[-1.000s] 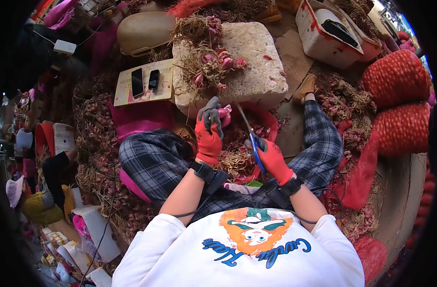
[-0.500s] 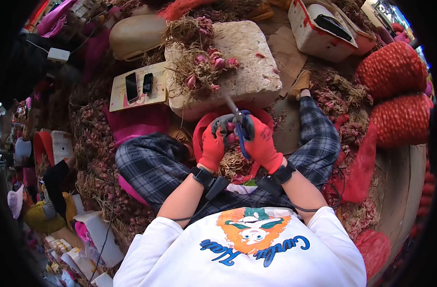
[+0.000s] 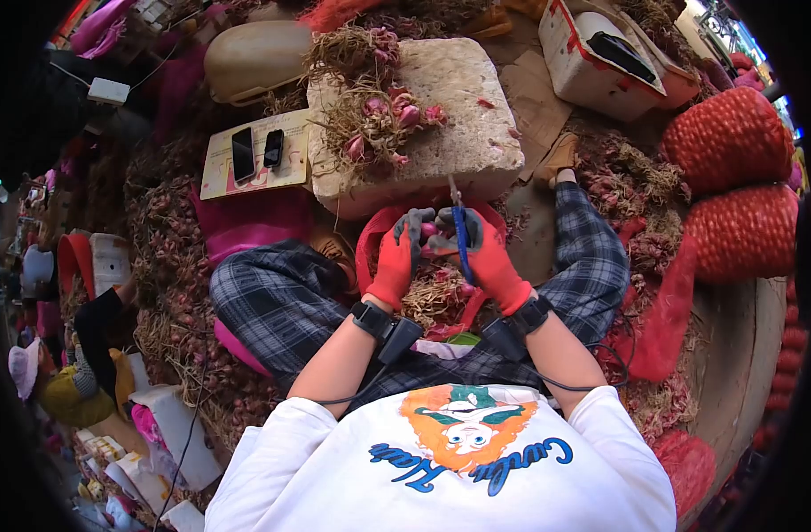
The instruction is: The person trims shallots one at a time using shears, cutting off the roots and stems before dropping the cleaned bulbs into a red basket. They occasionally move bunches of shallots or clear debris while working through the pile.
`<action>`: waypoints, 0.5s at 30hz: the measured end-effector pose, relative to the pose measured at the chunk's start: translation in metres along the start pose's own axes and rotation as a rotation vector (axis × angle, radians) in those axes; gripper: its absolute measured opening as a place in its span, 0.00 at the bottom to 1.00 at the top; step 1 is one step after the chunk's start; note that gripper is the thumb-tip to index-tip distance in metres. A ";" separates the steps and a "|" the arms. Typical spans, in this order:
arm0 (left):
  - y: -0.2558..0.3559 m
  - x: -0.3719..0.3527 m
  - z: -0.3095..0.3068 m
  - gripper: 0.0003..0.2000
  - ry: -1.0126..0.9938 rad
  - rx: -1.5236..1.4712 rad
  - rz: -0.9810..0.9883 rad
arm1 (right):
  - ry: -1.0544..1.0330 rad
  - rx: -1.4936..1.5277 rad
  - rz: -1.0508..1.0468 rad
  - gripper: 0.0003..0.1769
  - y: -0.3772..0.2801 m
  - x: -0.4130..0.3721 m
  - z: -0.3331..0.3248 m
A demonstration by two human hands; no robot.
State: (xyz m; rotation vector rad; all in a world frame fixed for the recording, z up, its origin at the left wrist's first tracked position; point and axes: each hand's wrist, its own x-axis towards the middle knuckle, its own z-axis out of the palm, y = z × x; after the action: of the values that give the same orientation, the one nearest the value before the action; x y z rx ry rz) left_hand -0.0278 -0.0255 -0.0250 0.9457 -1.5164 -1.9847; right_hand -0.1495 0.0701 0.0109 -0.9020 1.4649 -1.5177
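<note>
Both of my hands wear red gloves with grey palms and fingers, above a red basket (image 3: 367,251) between my legs. My right hand (image 3: 489,257) is closed around scissors (image 3: 461,238) with blue handles, their metal blades pointing away from me. My left hand (image 3: 400,253) is closed beside it, its fingers at a pink shallot (image 3: 429,230) that shows between the two hands. Dry shallot roots and stalks (image 3: 434,297) lie below the hands in the basket. Just beyond is a whitish foam block (image 3: 463,97) bearing shallot bunches (image 3: 370,124).
Two phones (image 3: 243,154) lie on a board to the left. Heaps of shallots (image 3: 170,266) spread along the left side. Full red mesh sacks (image 3: 729,137) and a foam box (image 3: 591,75) stand at the right. Another person's dark sleeve (image 3: 95,332) shows at far left.
The scissors have turned more upright in my right hand, their blades swinging right. My left fingers have straightened somewhat, and the shallot stays between my hands.
</note>
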 end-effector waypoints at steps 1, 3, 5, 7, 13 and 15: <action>-0.014 0.003 -0.003 0.25 -0.013 0.036 0.080 | -0.020 0.006 0.072 0.21 -0.008 -0.006 0.005; -0.012 0.010 -0.014 0.24 -0.346 -0.564 -0.140 | -0.027 0.061 0.016 0.22 -0.007 -0.006 0.009; 0.018 -0.004 -0.005 0.23 -0.198 -0.606 -0.353 | 0.027 0.165 0.031 0.17 0.009 -0.007 0.008; 0.029 -0.007 -0.007 0.24 -0.296 -0.372 -0.283 | 0.017 0.458 0.282 0.14 0.028 -0.006 -0.009; 0.028 -0.009 -0.010 0.15 -0.292 -0.012 -0.153 | -0.031 0.347 0.390 0.16 0.010 -0.020 -0.018; 0.026 -0.009 -0.009 0.16 -0.227 -0.008 -0.189 | 0.046 0.168 0.238 0.16 0.020 -0.018 -0.017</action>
State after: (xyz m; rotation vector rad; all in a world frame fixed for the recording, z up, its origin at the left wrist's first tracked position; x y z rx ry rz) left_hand -0.0168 -0.0321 0.0012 0.9153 -1.5863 -2.2974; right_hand -0.1567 0.0938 -0.0091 -0.5749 1.3984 -1.4653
